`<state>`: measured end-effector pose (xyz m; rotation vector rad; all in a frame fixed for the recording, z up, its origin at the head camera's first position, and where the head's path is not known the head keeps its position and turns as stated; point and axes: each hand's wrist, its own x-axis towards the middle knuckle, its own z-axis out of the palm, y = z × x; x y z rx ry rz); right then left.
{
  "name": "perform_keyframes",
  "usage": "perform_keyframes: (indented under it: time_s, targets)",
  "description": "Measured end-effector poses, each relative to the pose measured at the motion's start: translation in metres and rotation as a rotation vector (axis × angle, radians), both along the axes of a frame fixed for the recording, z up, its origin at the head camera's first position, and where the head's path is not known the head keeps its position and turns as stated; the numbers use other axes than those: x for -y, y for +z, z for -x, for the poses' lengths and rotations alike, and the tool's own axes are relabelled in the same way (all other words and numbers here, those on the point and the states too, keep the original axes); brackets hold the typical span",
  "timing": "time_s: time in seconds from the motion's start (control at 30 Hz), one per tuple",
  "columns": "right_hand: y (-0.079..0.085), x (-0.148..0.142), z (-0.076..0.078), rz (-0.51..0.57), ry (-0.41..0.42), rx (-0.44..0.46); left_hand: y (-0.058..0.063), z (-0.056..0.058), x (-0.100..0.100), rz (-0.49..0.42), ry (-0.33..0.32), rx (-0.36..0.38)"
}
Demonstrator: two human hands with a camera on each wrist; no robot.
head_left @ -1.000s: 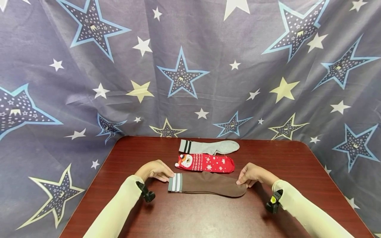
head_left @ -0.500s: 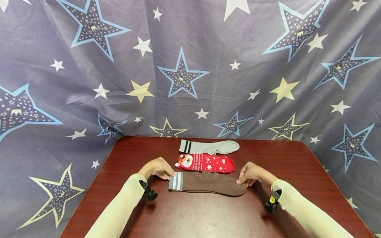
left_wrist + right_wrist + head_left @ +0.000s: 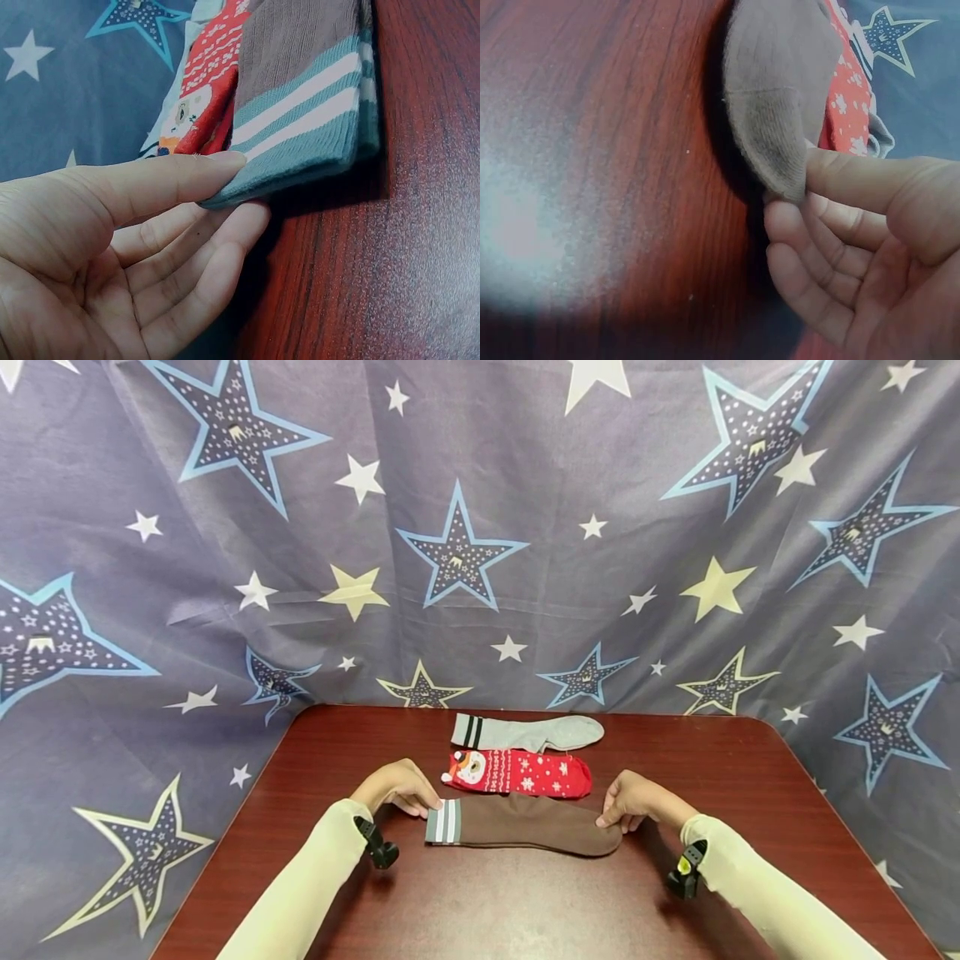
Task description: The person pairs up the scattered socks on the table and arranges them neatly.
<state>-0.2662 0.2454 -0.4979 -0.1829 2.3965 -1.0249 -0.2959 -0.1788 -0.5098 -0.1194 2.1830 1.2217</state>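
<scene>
A brown sock (image 3: 525, 824) with a grey-green cuff and two white stripes stretches sideways between both hands. My left hand (image 3: 401, 787) pinches the corner of its cuff, thumb on top and fingers beneath, as the left wrist view shows. At the toe end, my right hand (image 3: 637, 800) pinches the sock's tip between thumb and fingers. Just behind it lies a red sock (image 3: 525, 773) with a white bear face and snowflakes. Farther back is a light grey sock (image 3: 536, 732) with two black stripes at its cuff. The three lie roughly parallel, cuffs to the left.
The socks are on a dark red wooden table (image 3: 517, 910) with rounded back corners. A grey-blue curtain (image 3: 480, 635) printed with stars hangs along the table's back edge and sides. Each wrist carries a small black camera on a strap.
My left hand and the cuff it pinches have shifted very slightly to the right. The right hand and the other two socks stay as they were.
</scene>
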Motion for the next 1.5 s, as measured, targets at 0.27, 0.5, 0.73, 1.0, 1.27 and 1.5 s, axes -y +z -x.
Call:
perform_keyframes:
  time_s: [0.27, 0.5, 0.73, 1.0, 1.27, 1.5]
  targets:
    - [0.0059, 0.0007, 0.0016, -0.027, 0.020, 0.011, 0.0023, 0.0019, -0.0009, 0.013, -0.011, 0.019]
    - [0.0032, 0.0035, 0.0001, -0.049, -0.002, 0.022, -0.0001, 0.0002, -0.0011, 0.039, 0.011, 0.018]
    - [0.0003, 0.0040, -0.0023, -0.036, -0.020, 0.033, -0.0040, -0.0029, -0.0009, 0.047, 0.017, 0.010]
    - [0.0013, 0.0027, -0.0013, -0.028, -0.020, 0.034, -0.0045, 0.0012, -0.0028, 0.044, 0.020, 0.029]
    - [0.0005, 0.0032, -0.0012, -0.022, -0.018, 0.020, -0.0029, 0.0022, -0.0025, 0.063, 0.016, 0.037]
    - [-0.0008, 0.0012, -0.0040, -0.020, -0.016, 0.009, -0.0040, -0.0002, -0.0050, 0.070, 0.025, 0.026]
